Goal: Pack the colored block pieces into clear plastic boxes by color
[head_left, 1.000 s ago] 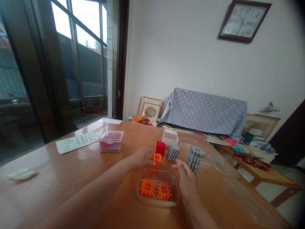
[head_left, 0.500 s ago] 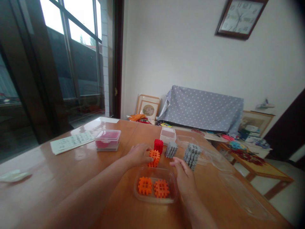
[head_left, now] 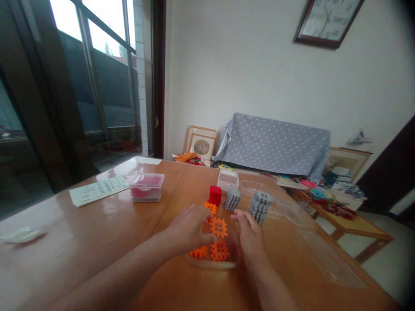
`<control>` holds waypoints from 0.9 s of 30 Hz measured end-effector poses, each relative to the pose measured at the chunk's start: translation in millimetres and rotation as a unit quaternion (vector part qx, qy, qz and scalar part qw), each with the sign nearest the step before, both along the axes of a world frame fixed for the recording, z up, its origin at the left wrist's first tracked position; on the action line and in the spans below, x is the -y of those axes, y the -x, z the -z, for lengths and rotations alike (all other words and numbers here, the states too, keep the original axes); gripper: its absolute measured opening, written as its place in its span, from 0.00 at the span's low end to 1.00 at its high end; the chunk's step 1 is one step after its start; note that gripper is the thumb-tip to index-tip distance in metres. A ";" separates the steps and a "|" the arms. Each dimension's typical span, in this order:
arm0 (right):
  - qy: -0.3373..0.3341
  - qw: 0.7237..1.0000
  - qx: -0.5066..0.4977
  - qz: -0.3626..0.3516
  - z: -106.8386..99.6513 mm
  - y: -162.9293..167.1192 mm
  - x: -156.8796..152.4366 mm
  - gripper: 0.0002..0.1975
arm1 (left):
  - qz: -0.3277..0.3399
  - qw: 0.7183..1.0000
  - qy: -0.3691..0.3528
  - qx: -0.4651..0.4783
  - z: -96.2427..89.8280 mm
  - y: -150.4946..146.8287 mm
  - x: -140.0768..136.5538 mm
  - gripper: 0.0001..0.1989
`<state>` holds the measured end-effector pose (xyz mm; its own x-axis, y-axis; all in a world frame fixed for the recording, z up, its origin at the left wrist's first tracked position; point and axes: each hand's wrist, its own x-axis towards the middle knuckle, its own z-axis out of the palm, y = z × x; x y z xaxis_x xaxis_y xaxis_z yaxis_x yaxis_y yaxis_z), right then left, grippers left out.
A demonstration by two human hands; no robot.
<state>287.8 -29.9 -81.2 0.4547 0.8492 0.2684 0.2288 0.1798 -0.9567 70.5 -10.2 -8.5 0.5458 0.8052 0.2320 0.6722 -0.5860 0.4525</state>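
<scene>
The left hand [head_left: 191,226] pinches a flat orange plastic square with bumpy edges and little window holes [head_left: 218,227]. The square is over a clear, smooth plastic tub with round corners [head_left: 223,265]. Two more bumpy orange plastic squares [head_left: 219,250] lie inside the tub. The right hand [head_left: 251,233] has bent fingers; I can't tell if they are closed. It is near a tall, ridged gray plastic stack [head_left: 259,207]. A short gray stack [head_left: 232,199] and a bright red block-shaped stack [head_left: 215,195] stand behind, on the shiny brown wooden table [head_left: 162,285].
</scene>
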 end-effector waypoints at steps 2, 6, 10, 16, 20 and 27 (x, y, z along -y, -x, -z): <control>-0.004 1.000 -0.006 0.001 0.8 -0.1 -0.6 0.23 | 0.006 0.999 0.013 -0.035 -3.2 -3.3 9.3 0.20; -0.003 1.000 -0.009 0.002 1.6 -0.7 -1.0 0.22 | -0.006 0.994 0.029 -0.110 -4.9 -11.3 17.3 0.17; -0.001 1.000 -0.009 -0.007 -3.4 -0.9 2.5 0.22 | -0.007 0.988 0.042 -0.151 -4.7 -23.2 18.1 0.16; 0.000 1.000 -0.012 -0.016 -9.0 -1.6 5.2 0.22 | -0.009 0.986 0.041 -0.160 2.7 -36.5 14.9 0.14; -0.008 1.000 -0.016 0.004 -5.0 -2.3 0.8 0.23 | -0.007 0.993 0.034 -0.109 10.1 -36.7 13.4 0.13; -0.011 1.000 -0.012 -0.004 -5.4 -2.9 1.3 0.22 | -0.010 0.982 0.067 -0.174 5.8 -31.7 13.2 0.16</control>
<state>290.6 -31.2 -75.8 0.4553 0.8464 0.2763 0.2048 0.2025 -0.9576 102.2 -23.4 -14.3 0.5579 0.8265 -0.0746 0.8102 -0.5230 0.2645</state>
